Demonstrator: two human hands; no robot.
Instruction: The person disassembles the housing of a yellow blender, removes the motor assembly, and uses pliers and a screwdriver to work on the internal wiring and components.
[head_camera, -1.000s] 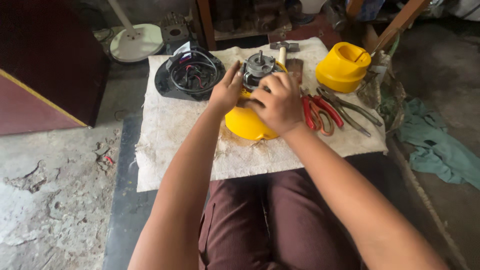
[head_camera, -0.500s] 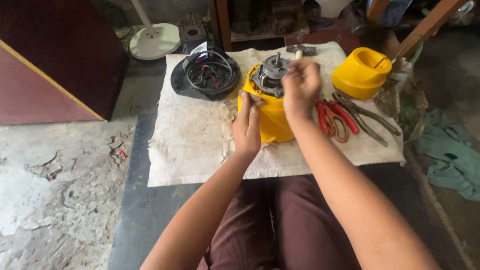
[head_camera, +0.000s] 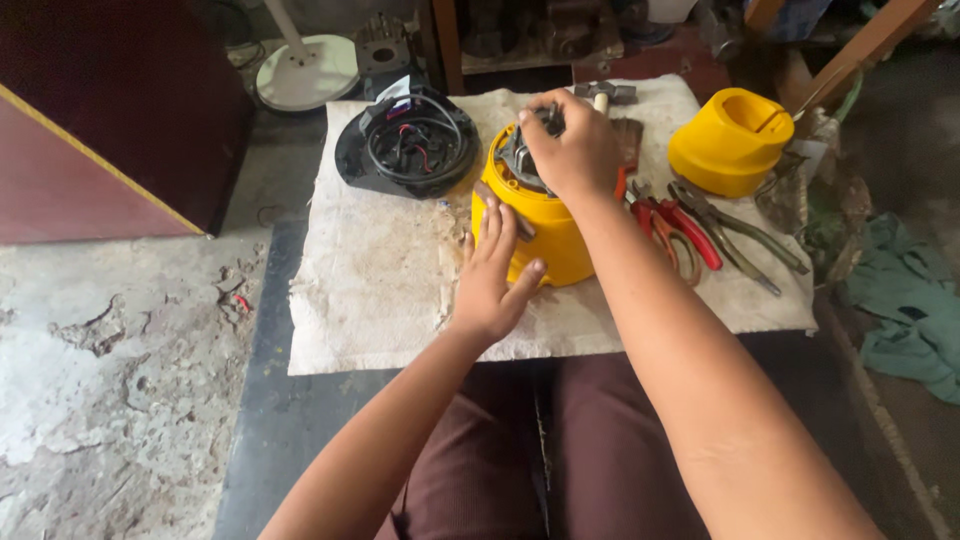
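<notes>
Grip, right hand (head_camera: 572, 150): fingers curled over the grey motor (head_camera: 520, 160) seated in the yellow housing (head_camera: 545, 235), mid-table on a white cloth (head_camera: 380, 290). Left hand (head_camera: 492, 275): flat, fingers spread against the housing's side. Best practice, by judgement: brace firmly, work the motor squarely. Adjacent: red-handled pliers (head_camera: 690, 230), black wired base (head_camera: 408, 152).

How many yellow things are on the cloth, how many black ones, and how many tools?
Yellow: 2, the housing under both hands and the cap at the far right.
Black: 1, the base full of wires.
Tools: 3, the red pliers, the grey pliers and the hammer.
Total: 6.
</notes>
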